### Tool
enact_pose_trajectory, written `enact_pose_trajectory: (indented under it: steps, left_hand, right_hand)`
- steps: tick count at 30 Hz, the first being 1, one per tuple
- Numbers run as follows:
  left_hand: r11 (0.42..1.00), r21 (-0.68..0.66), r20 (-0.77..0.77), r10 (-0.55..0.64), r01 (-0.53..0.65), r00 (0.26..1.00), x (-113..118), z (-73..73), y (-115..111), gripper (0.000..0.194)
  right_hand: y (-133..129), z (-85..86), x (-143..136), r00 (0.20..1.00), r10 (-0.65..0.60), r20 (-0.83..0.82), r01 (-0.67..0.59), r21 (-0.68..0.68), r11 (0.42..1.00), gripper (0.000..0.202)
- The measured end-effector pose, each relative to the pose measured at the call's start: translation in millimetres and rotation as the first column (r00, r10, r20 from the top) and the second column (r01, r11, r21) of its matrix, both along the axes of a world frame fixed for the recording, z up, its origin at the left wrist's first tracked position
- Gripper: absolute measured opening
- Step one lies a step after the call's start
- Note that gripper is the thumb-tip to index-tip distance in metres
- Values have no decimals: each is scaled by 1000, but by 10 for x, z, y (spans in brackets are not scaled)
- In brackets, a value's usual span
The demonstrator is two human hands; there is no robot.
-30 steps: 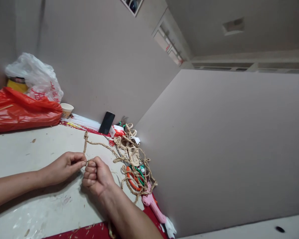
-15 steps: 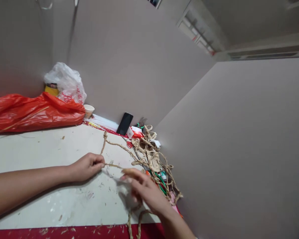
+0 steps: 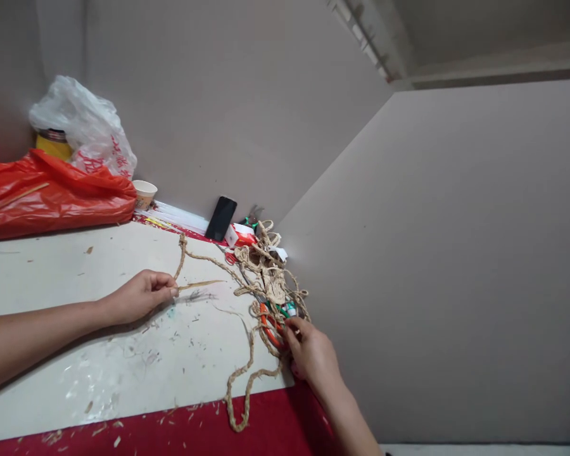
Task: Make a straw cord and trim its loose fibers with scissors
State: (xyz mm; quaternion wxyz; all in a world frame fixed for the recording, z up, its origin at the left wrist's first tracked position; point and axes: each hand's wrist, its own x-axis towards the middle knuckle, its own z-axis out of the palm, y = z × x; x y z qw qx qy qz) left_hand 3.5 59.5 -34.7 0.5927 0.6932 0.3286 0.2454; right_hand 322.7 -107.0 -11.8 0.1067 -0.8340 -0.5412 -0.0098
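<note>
My left hand pinches the end of a braided straw cord over the white board. A loose, pointed straw strand sticks out to the right from its fingertips. At the right edge of the board, my right hand is bent over the tangled cord pile. Its thumb and fingers close at the orange handle of a pair of scissors, whose blades are hidden. A looped length of cord lies just left of that hand and hangs over the red front strip.
Along the back stand a red plastic bag, a white plastic bag, a paper cup, white strips, a black phone and green-handled pliers. Small red scissors lie beside the pile. Grey partitions close off the back and right.
My right hand has left the straw strand and moved right and down to the orange-handled scissors. My left hand keeps its pinch. The view has shifted.
</note>
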Motion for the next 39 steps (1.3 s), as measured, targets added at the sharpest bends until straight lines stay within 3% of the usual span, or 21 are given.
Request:
enact_pose_trajectory:
  steps: [9, 12, 19, 22, 25, 28, 33, 36, 39]
  left_hand:
    - [999, 18, -21, -34, 34, 999, -19, -23, -4, 30]
    - [998, 42, -12, -40, 41, 999, -24, -41, 7, 31]
    - [998, 28, -50, -58, 59, 997, -10, -38, 33, 32]
    - [998, 20, -62, -62, 63, 996, -5, -25, 34, 32]
    - [998, 17, -65, -63, 64, 996, -3, -24, 26, 32]
    - [998, 14, -48, -62, 63, 997, 0, -34, 17, 32]
    - [998, 9, -3, -67, 67, 998, -7, -64, 0, 32]
    - [998, 10, 23, -65, 65, 998, -10, -89, -9, 29]
    - [999, 4, 32, -44, 44, 999, -7, -107, -10, 26]
  right_hand:
    - [444, -11, 42, 997, 15, 69, -15, -8, 1000, 25]
    - [511, 8, 200, 997, 5, 71, -7, 30, 1000, 34]
    - [103, 318, 780, 987, -158, 30, 149, 210, 966, 40]
    - [-71, 338, 775, 992, -128, -13, 128, 197, 972, 38]
    - [-28, 290, 588, 998, -38, -57, 48, 170, 984, 38]
    - [293, 260, 310, 997, 55, -60, -44, 166, 985, 36]
    - [1218, 219, -154, 974, 226, 15, -226, 70, 972, 25]
    - [1724, 166, -345, 964, 251, 84, -247, -49, 968, 21]
    - [2063, 125, -453, 955, 249, 159, -224, -164, 961, 31]
